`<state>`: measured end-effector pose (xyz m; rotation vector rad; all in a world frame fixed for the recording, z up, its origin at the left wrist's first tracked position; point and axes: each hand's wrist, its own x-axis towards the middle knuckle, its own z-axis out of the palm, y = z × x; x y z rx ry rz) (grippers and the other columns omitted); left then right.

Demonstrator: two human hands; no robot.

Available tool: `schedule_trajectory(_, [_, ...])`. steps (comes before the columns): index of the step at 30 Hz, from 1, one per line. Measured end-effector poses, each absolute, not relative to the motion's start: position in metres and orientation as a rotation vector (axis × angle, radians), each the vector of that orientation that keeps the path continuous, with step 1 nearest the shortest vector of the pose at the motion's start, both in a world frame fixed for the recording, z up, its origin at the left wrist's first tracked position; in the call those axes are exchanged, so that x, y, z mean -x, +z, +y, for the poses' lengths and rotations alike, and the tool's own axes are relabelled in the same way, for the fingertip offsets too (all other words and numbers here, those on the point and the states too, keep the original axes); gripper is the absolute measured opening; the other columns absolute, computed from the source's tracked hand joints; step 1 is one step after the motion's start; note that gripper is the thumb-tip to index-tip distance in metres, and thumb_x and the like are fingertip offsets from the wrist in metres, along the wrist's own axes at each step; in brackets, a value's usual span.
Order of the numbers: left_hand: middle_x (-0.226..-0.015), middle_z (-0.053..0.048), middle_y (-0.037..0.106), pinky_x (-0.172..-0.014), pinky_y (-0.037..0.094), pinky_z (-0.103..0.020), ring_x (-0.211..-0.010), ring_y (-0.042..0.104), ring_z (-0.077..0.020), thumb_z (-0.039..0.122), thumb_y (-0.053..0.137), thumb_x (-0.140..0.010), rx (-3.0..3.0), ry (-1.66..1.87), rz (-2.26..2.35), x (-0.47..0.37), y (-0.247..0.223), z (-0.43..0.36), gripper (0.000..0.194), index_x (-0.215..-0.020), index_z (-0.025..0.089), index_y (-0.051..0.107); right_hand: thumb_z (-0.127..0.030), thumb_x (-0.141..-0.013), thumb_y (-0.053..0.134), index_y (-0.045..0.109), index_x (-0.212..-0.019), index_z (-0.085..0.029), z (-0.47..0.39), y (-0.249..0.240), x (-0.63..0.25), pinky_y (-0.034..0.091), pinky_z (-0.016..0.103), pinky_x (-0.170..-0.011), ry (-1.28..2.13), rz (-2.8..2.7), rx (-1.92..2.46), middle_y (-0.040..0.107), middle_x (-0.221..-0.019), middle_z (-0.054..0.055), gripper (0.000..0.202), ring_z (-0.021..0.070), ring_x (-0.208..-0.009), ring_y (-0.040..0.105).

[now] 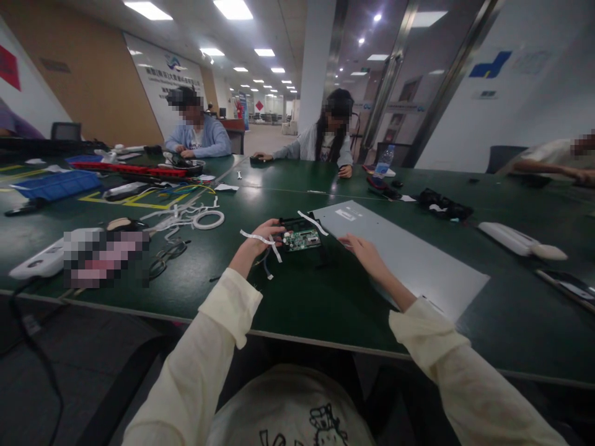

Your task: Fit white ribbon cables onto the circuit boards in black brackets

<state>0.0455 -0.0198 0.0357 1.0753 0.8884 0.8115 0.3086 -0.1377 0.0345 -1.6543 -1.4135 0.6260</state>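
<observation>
Green board (pixel 302 240) in left hand (pixel 261 239)

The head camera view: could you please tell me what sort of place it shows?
Probably an office or shared workroom, judging by the lettered white wall sign, the large dark-green table and the rectangular green circuit board.

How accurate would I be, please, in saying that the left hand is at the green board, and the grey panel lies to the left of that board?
The side is wrong: the head view shows the grey panel to the right of the green board. The left hand is indeed at the board.
</observation>
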Motion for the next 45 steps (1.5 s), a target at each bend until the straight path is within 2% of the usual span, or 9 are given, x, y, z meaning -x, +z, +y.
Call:
schedule_trajectory(3, [-0.078,-0.003,0.066,-0.048,0.05,-0.021,-0.05,0.059,-0.0099,0.013,0.064,-0.072,-1.095,0.813,0.875,-0.046,0.034,-0.02,0.03,-0.1,0.018,0.053,-0.043,-0.087,0.045,0.062,-0.098,-0.015,-0.13,0.039,-0.293,0.047,0.031,-0.088,0.897,-1.162,1.436,0.063,-0.108,0.01,0.035,0.0171,-0.098,0.06])
schedule_trajectory(8, [-0.08,-0.003,0.066,-0.049,0.05,-0.021,-0.052,0.06,-0.0098,0.017,0.067,-0.072,-1.122,0.792,0.879,-0.047,0.031,-0.018,0.032,-0.101,0.019,0.053,-0.033,-0.078,0.061,0.057,-0.1,-0.018,-0.115,0.046,-0.258,0.052,0.024,-0.064,1.426,-0.915,1.111,0.067,-0.088,0.005,0.027,0.0142,-0.075,0.064])
schedule_trajectory(13, [-0.082,-0.005,0.066,-0.049,0.05,-0.021,-0.054,0.06,-0.0102,0.027,0.064,-0.078,-1.102,0.712,0.868,-0.045,0.032,-0.019,0.031,-0.106,0.018,0.051,-0.011,-0.068,0.066,0.059,-0.089,-0.016,-0.105,0.04,-0.237,0.052,0.023,-0.062,1.344,-0.83,1.134,0.066,-0.074,0.001,0.022,0.0144,-0.069,0.063])
schedule_trajectory(18, [-0.082,-0.012,0.066,-0.066,0.055,-0.03,-0.068,0.066,-0.0182,0.053,0.051,-0.082,-0.947,0.577,0.838,-0.032,0.035,-0.019,0.049,-0.106,0.01,0.053,-0.008,-0.067,0.065,0.059,-0.086,-0.016,-0.103,0.027,-0.24,0.052,0.024,-0.063,1.297,-0.756,1.146,0.066,-0.072,0.0,0.021,0.0144,-0.069,0.063])
schedule_trajectory(20, [-0.084,-0.014,0.066,-0.068,0.055,-0.029,-0.074,0.067,-0.0196,0.05,0.056,-0.08,-0.952,0.557,0.89,-0.027,0.035,-0.018,0.047,-0.101,0.007,0.056,-0.009,-0.067,0.065,0.058,-0.087,-0.016,-0.102,0.023,-0.242,0.052,0.024,-0.064,1.294,-0.75,1.133,0.065,-0.072,0.0,0.023,0.0143,-0.068,0.063])
schedule_trajectory(28, [-0.088,-0.014,0.069,-0.062,0.051,-0.02,-0.079,0.066,-0.0172,0.01,0.075,-0.063,-1.143,0.434,0.885,-0.015,0.043,-0.024,0.023,-0.084,0.007,0.066,-0.009,-0.066,0.066,0.059,-0.086,-0.016,-0.107,0.027,-0.238,0.052,0.025,-0.064,1.273,-0.754,1.124,0.066,-0.072,-0.001,0.022,0.0146,-0.068,0.064])
schedule_trajectory(33, [-0.078,-0.011,0.07,-0.06,0.05,-0.022,-0.072,0.066,-0.0176,0.014,0.078,-0.056,-1.262,0.413,0.96,-0.013,0.04,-0.024,0.024,-0.077,0.008,0.069,-0.009,-0.066,0.066,0.06,-0.087,-0.017,-0.111,0.032,-0.237,0.053,0.025,-0.066,1.271,-0.719,1.133,0.066,-0.072,-0.001,0.023,0.0145,-0.07,0.064])
schedule_trajectory(38, [-0.082,-0.014,0.07,-0.063,0.05,-0.023,-0.07,0.065,-0.0161,0.02,0.077,-0.06,-1.286,0.417,0.967,-0.014,0.036,-0.023,0.024,-0.078,0.007,0.069,-0.01,-0.065,0.067,0.06,-0.086,-0.017,-0.11,0.028,-0.239,0.052,0.024,-0.064,1.269,-0.741,1.12,0.065,-0.072,-0.001,0.023,0.0143,-0.069,0.063])
schedule_trajectory(45, [-0.08,-0.014,0.07,-0.064,0.052,-0.023,-0.07,0.066,-0.0164,0.015,0.073,-0.068,-1.189,0.483,0.87,-0.013,0.046,-0.025,0.016,-0.079,0.005,0.068,-0.014,-0.061,0.071,0.059,-0.086,-0.017,-0.107,0.024,-0.241,0.052,0.026,-0.064,1.282,-0.711,1.063,0.065,-0.071,-0.001,0.028,0.0151,-0.068,0.063])
